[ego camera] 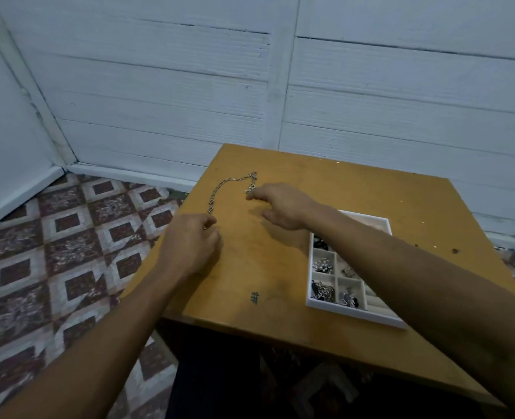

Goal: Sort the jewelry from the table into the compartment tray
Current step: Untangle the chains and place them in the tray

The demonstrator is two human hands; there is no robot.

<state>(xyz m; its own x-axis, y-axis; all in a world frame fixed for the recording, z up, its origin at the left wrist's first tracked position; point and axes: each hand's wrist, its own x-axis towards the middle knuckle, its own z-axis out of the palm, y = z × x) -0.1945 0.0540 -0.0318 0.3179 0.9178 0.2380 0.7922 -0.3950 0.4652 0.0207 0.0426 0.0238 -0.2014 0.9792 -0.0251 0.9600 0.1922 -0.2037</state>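
Note:
A long silver chain lies in an arc on the far left part of the wooden table. My left hand pinches the chain's near end with curled fingers. My right hand pinches the other end between fingertip and thumb. The white compartment tray sits on the right side of the table, partly hidden under my right forearm. Several of its compartments hold silver and dark jewelry.
The table's left edge drops to a patterned tile floor. A white plank wall stands close behind the table. A small dark mark is on the tabletop near the front.

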